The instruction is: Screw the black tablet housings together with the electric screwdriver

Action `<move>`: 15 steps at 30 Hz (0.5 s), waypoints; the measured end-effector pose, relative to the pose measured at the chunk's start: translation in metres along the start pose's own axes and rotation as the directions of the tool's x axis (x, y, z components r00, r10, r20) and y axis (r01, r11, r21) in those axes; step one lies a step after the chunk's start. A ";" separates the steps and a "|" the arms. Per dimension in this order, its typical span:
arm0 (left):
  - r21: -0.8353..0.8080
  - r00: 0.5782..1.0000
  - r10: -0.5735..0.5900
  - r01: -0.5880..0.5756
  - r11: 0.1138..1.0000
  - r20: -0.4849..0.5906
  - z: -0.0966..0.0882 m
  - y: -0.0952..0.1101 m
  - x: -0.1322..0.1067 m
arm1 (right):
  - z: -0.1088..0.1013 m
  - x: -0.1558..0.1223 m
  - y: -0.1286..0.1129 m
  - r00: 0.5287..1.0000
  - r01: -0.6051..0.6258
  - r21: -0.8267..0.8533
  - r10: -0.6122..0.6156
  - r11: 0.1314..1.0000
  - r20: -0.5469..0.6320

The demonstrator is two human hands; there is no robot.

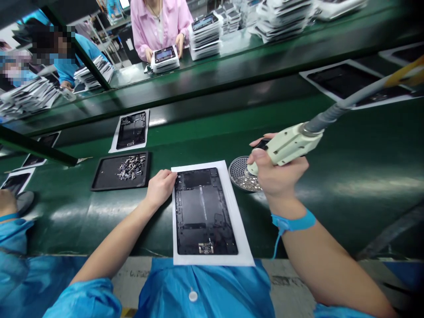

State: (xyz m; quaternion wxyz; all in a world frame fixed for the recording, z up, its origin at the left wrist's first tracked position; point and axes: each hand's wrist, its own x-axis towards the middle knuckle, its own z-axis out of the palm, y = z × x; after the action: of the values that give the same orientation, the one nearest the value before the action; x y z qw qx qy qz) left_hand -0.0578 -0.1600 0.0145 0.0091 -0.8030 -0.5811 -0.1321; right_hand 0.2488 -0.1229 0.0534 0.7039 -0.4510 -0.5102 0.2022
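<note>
A black tablet housing (194,207) lies on a white sheet (232,194) at the bench edge in front of me, with a small circuit board (206,248) near its bottom. My left hand (161,187) has its fingers curled closed on the housing's upper left corner. My right hand (278,176) is wrapped round a pale green powered driver (293,143) with a grey cable sleeve; it looks like an electric screwdriver. The driver's front end is over a round perforated dish (236,168) of small silvery pieces, probably screws. Its very tip is hidden by my hand. A blue strap (294,222) circles my right wrist.
Left of the housing, a black tray (106,174) holds a pile of small parts (131,167). Another housing (131,129) lies beyond it; more (351,79) are at far right. Across a raised green ledge (185,92), a person in pink (162,26) handles stacked units.
</note>
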 end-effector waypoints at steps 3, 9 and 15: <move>0.087 0.997 0.033 -0.039 0.995 0.069 -0.008 0.009 -0.001 | 0.000 0.000 0.001 1.000 0.000 0.001 0.000 1.000 0.006; 0.227 0.980 0.025 -0.070 0.971 0.196 -0.023 0.031 -0.013 | 0.000 -0.001 0.001 1.000 0.008 0.031 -0.009 0.999 0.028; 0.233 0.971 0.028 -0.085 0.969 0.238 -0.023 0.037 -0.013 | 0.001 -0.006 0.007 0.999 -0.019 0.072 0.015 0.997 0.051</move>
State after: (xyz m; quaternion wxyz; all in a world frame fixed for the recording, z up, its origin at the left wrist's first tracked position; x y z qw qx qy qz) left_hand -0.0313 -0.1879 0.0394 0.0424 -0.8221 -0.5667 0.0350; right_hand 0.2467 -0.1232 0.0451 0.7047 -0.4243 -0.5165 0.2377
